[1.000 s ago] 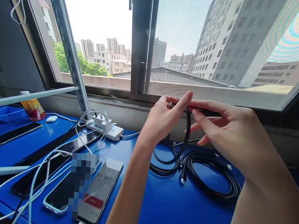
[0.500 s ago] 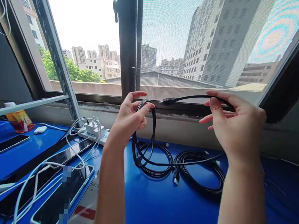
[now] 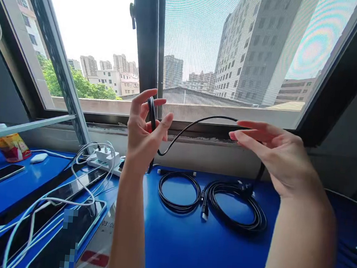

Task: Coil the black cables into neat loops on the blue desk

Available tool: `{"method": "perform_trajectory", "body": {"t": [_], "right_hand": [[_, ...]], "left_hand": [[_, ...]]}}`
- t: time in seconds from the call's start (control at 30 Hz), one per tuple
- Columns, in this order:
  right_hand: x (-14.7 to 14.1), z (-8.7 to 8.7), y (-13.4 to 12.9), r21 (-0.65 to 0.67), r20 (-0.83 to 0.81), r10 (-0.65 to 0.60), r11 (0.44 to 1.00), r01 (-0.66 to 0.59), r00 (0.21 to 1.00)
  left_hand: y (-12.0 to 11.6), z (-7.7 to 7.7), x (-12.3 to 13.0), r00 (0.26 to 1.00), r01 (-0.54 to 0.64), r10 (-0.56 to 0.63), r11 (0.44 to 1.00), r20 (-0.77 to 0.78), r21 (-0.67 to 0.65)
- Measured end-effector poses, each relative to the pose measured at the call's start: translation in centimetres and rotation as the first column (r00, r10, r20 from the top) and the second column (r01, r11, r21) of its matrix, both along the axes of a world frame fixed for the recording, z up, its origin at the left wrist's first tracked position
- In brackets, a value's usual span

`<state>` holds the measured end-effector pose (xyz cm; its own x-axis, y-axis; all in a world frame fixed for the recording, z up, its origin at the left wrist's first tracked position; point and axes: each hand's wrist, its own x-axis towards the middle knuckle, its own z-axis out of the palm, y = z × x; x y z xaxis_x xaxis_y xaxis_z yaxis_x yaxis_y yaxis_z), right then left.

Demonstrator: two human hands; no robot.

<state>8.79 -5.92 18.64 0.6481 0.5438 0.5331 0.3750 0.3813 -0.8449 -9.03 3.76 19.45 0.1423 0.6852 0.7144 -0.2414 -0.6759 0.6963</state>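
Note:
My left hand (image 3: 144, 135) holds a looped black cable (image 3: 151, 114), which hangs behind the thumb and between raised fingers. From there a single strand dips, then arches across to my right hand (image 3: 273, 155). There the thumb and fingertips pinch it. Below the right palm a dark length of cable (image 3: 259, 172) drops toward the table; most of its path is hidden behind the hand. On the blue table (image 3: 180, 251) under my hands lie a smaller coiled black cable (image 3: 178, 211) and a thicker coiled cable (image 3: 242, 227), with a plug (image 3: 204, 214) between them.
Phones (image 3: 66, 241) and tangled white cords (image 3: 33, 221) cover the left side, near a white power strip with chargers (image 3: 107, 157). A metal rack post (image 3: 57, 56) stands at left. Behind the table is a window (image 3: 189, 85). A yellow-red pouch (image 3: 13, 146) sits far left.
My left hand has shifted left and up, its fingers more spread. The plug end that pointed left from my right hand is out of sight; a strand now spans both hands.

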Motion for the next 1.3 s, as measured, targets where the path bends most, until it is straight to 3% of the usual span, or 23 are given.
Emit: {"method": "perform_trajectory", "body": {"t": [0.2, 0.37, 0.47, 0.67, 0.83, 0.97, 1.03, 1.17, 1.3], "right_hand": [[-1.7, -0.6, 1.5, 0.042, 0.203, -0.029, 0.999, 0.021, 0.979], [-4.9, -0.4, 1.5, -0.09, 0.422, 0.205, 0.979, -0.184, 0.883], [-6.0, -0.5, 2.0, -0.141, 0.451, 0.319, 0.948, -0.286, 0.834], [-5.8, -0.9, 3.1, -0.143, 0.412, 0.394, 0.919, -0.368, 0.822], [-5.9, -1.0, 3.3, -0.117, 0.395, 0.254, 0.967, -0.225, 0.883], [-5.3, -0.7, 2.9, -0.1, 0.327, 0.055, 0.995, -0.024, 0.944], [-4.2, -0.5, 2.6, -0.031, 0.274, -0.062, 0.997, 0.073, 0.96], [-1.0, -0.4, 1.5, 0.164, 0.097, -0.249, 0.959, 0.231, 0.964], [1.2, 0.0, -0.2, 0.217, -0.116, -0.369, 0.896, 0.386, 0.922]], "left_hand": [[0.4, -0.2, 0.9, 0.997, 0.077, -0.076, 0.997, -0.032, 0.016], [0.5, -0.5, 1.9, 0.985, 0.17, -0.172, 0.983, -0.033, -0.063], [0.2, -0.6, 2.3, 0.979, 0.205, -0.205, 0.974, 0.016, -0.098], [-0.2, -0.9, 3.3, 0.961, 0.275, -0.271, 0.951, 0.044, -0.143], [-0.5, -1.1, 4.3, 0.969, 0.237, -0.243, 0.965, -0.045, -0.109], [0.0, -0.9, 3.9, 0.99, 0.103, -0.106, 0.994, -0.089, -0.036], [0.7, -0.9, 3.2, 0.998, 0.023, -0.026, 0.998, -0.059, -0.055], [2.4, -1.1, 1.2, 0.986, -0.103, 0.119, 0.986, 0.118, -0.132], [2.8, -1.1, -0.2, 0.926, -0.174, 0.259, 0.939, 0.276, -0.298]]}}
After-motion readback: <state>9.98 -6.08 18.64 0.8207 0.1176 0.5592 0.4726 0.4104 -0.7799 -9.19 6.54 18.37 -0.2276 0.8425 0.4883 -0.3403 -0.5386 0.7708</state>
